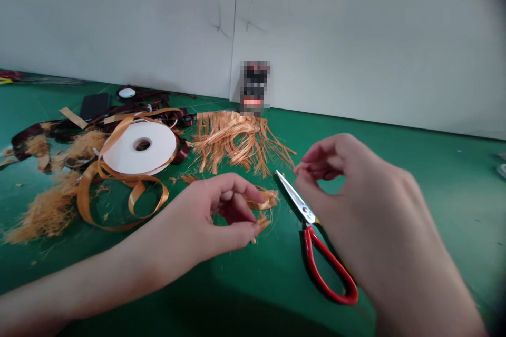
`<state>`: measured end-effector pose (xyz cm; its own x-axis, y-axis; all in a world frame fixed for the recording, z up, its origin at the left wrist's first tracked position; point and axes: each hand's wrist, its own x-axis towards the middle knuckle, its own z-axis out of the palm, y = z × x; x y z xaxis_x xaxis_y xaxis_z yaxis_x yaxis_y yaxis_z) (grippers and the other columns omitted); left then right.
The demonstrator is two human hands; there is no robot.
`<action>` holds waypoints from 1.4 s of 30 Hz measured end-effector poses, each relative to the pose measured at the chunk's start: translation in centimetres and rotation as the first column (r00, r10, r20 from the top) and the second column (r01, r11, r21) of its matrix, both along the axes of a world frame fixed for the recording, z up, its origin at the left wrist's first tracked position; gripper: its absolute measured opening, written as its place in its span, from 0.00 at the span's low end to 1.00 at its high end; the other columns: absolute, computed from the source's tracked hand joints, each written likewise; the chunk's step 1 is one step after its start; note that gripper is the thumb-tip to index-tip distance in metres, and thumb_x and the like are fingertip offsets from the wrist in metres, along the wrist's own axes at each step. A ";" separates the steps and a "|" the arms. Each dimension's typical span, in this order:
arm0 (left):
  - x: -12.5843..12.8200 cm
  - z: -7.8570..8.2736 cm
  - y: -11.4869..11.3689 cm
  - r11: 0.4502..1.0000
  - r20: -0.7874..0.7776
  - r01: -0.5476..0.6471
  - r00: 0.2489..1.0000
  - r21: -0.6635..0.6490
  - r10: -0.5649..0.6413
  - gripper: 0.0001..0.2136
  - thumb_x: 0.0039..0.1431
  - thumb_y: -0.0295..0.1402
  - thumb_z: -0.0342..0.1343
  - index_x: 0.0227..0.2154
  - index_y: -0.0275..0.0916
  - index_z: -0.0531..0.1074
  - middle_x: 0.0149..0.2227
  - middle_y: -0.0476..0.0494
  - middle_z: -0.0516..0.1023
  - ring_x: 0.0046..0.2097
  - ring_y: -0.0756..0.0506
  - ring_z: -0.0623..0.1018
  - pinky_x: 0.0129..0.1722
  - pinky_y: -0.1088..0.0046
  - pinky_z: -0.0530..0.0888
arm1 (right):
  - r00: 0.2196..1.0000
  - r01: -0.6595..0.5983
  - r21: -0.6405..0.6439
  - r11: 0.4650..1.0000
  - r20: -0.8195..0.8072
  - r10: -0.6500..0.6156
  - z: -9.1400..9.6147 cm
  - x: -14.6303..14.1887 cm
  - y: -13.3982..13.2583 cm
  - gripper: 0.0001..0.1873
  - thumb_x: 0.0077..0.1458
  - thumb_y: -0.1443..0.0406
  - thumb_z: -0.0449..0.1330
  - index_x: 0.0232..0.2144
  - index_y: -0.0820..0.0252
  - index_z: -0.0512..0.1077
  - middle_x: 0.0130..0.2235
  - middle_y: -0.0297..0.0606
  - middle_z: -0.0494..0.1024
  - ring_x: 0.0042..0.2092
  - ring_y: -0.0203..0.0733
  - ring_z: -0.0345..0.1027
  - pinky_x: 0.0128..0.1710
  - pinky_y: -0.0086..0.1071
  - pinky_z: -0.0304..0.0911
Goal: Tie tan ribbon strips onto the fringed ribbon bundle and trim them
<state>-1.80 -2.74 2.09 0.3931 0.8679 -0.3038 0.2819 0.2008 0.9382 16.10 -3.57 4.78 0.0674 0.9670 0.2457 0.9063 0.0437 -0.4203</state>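
My left hand [221,216] is pinched, thumb and index finger closed on a small frayed piece of orange-gold ribbon [262,221]. Just behind those fingertips lies another short ribbon scrap [270,199]. My right hand [336,174] is also in a pinch, to the right and slightly higher; whatever is between its fingertips is too small to make out. Between the hands, red-handled scissors [304,213] lie with blades together, pointing away, partly covered by my right hand. Beyond them a bundle of frayed golden ribbon strands [241,139] is spread on the table.
At left, a white ribbon spool [114,150] sits among loops of golden ribbon [85,200], dark brown ribbon [27,134] and a heap of loose fibres [43,216]. Behind it lies a dark flat object [95,105]. A blurred upright item [255,87] leans at the white wall [356,37].
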 end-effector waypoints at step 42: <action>-0.5 -0.4 -0.1 0.986 0.300 -0.002 0.953 -0.166 0.052 0.12 0.57 0.26 0.62 0.42 0.47 0.77 0.40 0.53 0.82 0.43 0.52 0.78 0.42 0.81 0.72 | 0.904 -0.353 -0.262 0.898 -0.342 0.255 -0.9 0.7 1.0 0.03 0.53 0.68 0.56 0.32 0.54 0.65 0.27 0.29 0.75 0.29 0.36 0.71 0.29 0.30 0.65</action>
